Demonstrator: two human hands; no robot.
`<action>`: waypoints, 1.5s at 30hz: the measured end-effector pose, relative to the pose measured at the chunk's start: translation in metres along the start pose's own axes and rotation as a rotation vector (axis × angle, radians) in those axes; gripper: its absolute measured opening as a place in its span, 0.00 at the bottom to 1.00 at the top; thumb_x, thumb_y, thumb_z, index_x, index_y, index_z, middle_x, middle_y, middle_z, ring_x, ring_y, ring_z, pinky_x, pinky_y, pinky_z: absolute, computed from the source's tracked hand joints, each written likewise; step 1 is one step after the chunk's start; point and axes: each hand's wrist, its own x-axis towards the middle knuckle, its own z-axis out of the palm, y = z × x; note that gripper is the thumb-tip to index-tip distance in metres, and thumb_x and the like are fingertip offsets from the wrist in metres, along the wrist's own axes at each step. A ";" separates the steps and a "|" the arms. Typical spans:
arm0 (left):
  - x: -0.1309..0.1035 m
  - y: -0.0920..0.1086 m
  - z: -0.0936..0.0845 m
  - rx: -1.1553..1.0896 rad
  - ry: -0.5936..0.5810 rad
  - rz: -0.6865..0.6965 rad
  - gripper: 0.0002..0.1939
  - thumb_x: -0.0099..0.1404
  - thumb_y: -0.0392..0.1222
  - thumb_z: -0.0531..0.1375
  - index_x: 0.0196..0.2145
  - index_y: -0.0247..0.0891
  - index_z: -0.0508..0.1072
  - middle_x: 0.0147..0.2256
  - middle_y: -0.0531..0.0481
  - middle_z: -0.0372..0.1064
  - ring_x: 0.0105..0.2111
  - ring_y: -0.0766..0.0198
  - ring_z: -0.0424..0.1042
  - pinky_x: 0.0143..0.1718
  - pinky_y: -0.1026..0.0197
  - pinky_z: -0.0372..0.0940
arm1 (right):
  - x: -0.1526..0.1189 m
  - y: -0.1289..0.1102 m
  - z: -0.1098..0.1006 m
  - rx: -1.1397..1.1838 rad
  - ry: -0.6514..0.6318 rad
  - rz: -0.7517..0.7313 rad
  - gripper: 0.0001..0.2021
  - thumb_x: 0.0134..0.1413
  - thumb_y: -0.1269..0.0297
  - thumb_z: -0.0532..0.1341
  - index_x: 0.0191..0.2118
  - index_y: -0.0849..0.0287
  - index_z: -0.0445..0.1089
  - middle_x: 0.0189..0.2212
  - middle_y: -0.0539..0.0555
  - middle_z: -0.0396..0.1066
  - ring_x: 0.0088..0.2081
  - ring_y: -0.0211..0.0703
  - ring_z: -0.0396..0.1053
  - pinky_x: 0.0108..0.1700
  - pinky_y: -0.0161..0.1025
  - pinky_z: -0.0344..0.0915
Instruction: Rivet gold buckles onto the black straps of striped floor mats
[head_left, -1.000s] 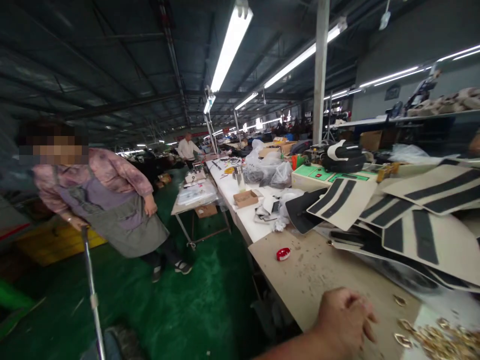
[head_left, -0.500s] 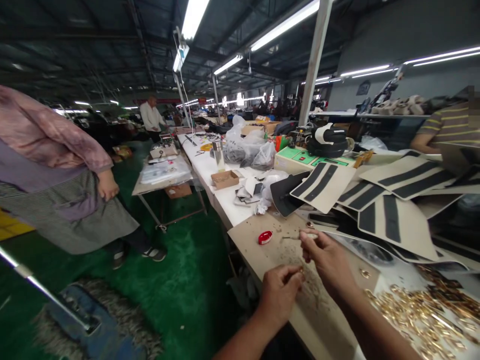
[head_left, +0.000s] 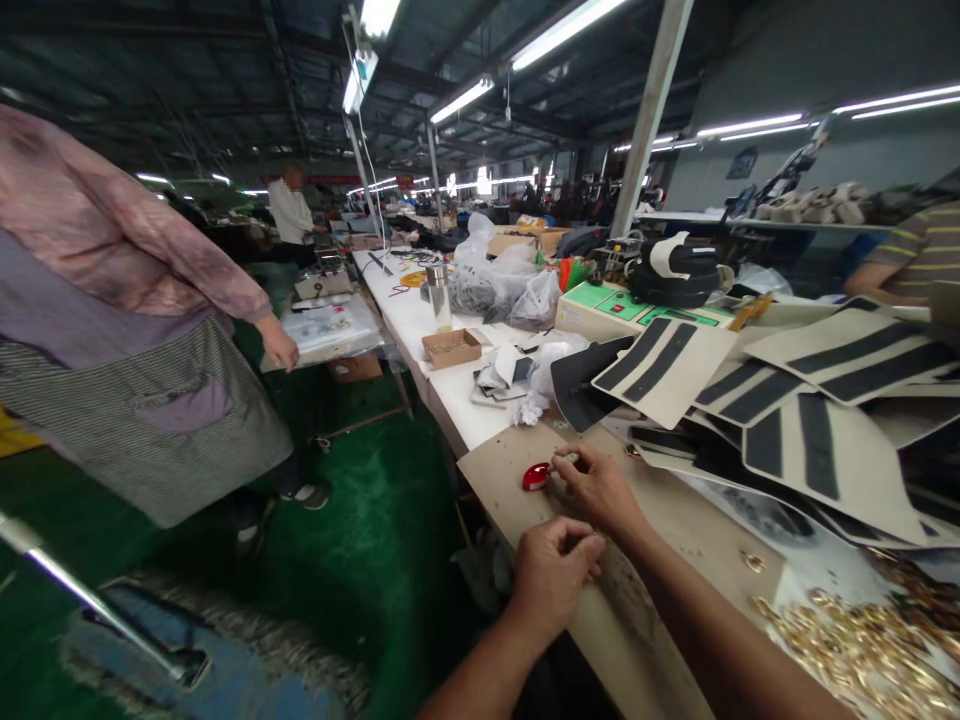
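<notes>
My right hand (head_left: 592, 485) is closed in a pinch on a thin tool with a pale handle (head_left: 571, 457). Its fingertips are right beside a small red oval container (head_left: 536, 476) with a white label, and the tool's tip is hidden there. Nearer to me, my left hand (head_left: 555, 568) is held over the edge of the brown board (head_left: 495, 462), thumb and forefinger pressed together. A small gold-coloured metal piece showed at these fingertips a moment ago; now the fingers mostly cover it. At the lower right lies a heap of gold-coloured metal fittings (head_left: 847, 640).
Pale panels with black strips (head_left: 795, 450) are piled to the right. Beyond the board stand a small cardboard box (head_left: 451, 348), a clear bottle (head_left: 438, 300), plastic bags (head_left: 495, 280) and a green-topped machine (head_left: 600, 300). A person (head_left: 135, 300) stands left, near a mop (head_left: 172, 650).
My right hand has moved left with the thin tool, up to the red container. The left hand stays nearly in place. The person on the left has shifted, arm reaching toward the side table.
</notes>
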 end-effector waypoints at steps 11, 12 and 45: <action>0.002 -0.001 0.002 0.004 0.007 -0.007 0.12 0.59 0.46 0.66 0.35 0.33 0.80 0.19 0.53 0.72 0.19 0.66 0.69 0.24 0.65 0.63 | -0.006 -0.004 -0.009 0.302 0.073 0.124 0.25 0.47 0.40 0.68 0.37 0.59 0.73 0.24 0.49 0.71 0.22 0.41 0.68 0.24 0.37 0.63; 0.002 0.000 0.002 -0.001 0.009 -0.005 0.13 0.59 0.47 0.67 0.35 0.33 0.80 0.19 0.52 0.72 0.19 0.67 0.69 0.24 0.65 0.63 | -0.007 -0.006 -0.010 0.353 0.083 0.140 0.25 0.47 0.39 0.68 0.36 0.59 0.72 0.24 0.49 0.70 0.22 0.40 0.67 0.24 0.36 0.62; -0.044 0.003 0.086 -0.214 -0.254 -0.057 0.19 0.58 0.51 0.72 0.39 0.32 0.80 0.21 0.53 0.73 0.19 0.68 0.69 0.22 0.66 0.67 | -0.172 -0.009 -0.155 0.017 0.362 0.101 0.18 0.60 0.43 0.63 0.38 0.54 0.73 0.19 0.47 0.68 0.23 0.41 0.64 0.27 0.38 0.60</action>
